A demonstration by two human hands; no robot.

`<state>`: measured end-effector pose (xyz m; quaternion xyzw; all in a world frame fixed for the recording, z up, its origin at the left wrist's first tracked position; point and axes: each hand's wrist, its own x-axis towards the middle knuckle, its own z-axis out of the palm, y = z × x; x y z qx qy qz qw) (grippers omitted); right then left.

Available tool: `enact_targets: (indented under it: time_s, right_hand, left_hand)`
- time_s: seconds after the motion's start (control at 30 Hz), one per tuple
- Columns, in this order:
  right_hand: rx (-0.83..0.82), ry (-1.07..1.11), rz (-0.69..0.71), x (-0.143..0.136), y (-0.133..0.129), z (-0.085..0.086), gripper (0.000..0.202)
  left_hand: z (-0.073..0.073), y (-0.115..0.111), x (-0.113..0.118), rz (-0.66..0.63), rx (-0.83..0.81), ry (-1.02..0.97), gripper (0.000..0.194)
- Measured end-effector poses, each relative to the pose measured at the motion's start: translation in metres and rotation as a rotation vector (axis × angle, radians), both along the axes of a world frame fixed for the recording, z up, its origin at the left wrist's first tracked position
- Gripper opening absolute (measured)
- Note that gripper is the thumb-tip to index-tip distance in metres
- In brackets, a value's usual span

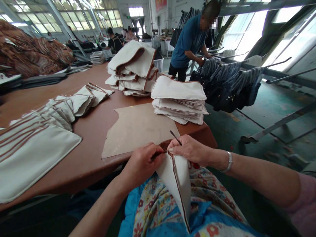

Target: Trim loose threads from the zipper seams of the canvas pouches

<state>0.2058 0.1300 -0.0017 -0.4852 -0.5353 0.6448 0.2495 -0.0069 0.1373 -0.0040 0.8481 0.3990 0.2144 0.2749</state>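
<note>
Over my lap hangs a white sewn bag piece [180, 174] with brown edging, its narrow end pointing down. My left hand [145, 163] is closed on the upper left of it, thumb and fingers pinching the brown edge. At the top right, the fingertips of my right hand [189, 149] pinch the same edge. That hand also holds a slim tool [175, 137] with a dark tip sticking up past the fingers. A red part shows below the palm, perhaps its handle. Most of the tool is hidden, so its kind is unclear.
A tan cardboard pattern [140, 126] lies on the brown table [93, 141]. Stacked white pieces [179, 98] stand behind it, near a taller pile [133, 69]. More white pieces [44, 144] overlap at left. A person [189, 39] handles dark bags [227, 89] on a rack.
</note>
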Motion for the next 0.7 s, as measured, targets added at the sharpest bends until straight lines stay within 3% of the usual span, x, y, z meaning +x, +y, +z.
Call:
enact_targets:
  time_s: [0.13, 0.23, 0.4, 0.53, 0.63, 0.7]
  right_hand:
    - [-0.018, 0.064, -0.015, -0.001, -0.002, -0.004, 0.013]
    - [-0.044, 0.084, -0.044, -0.001, -0.005, -0.009, 0.015]
    - [-0.039, 0.046, -0.082, -0.002, -0.007, -0.011, 0.016]
    - [-0.004, 0.030, -0.042, -0.002, -0.011, -0.008, 0.016]
    - [0.064, -0.072, 0.053, 0.002, -0.016, -0.007, 0.014]
    - [0.070, -0.095, 0.079, 0.006, -0.018, -0.008, 0.013]
  left_hand:
    - [-0.003, -0.005, 0.006, -0.041, 0.171, 0.162, 0.023]
    - [-0.005, -0.010, 0.011, 0.000, 0.237, 0.201, 0.023]
    - [-0.013, -0.018, 0.021, 0.125, 0.190, 0.159, 0.019]
    - [-0.020, -0.011, 0.021, 0.148, 0.187, 0.143, 0.015]
    - [-0.015, 0.004, 0.008, 0.249, 0.153, 0.104, 0.012]
    - [-0.006, 0.013, -0.002, 0.331, 0.030, 0.034, 0.014]
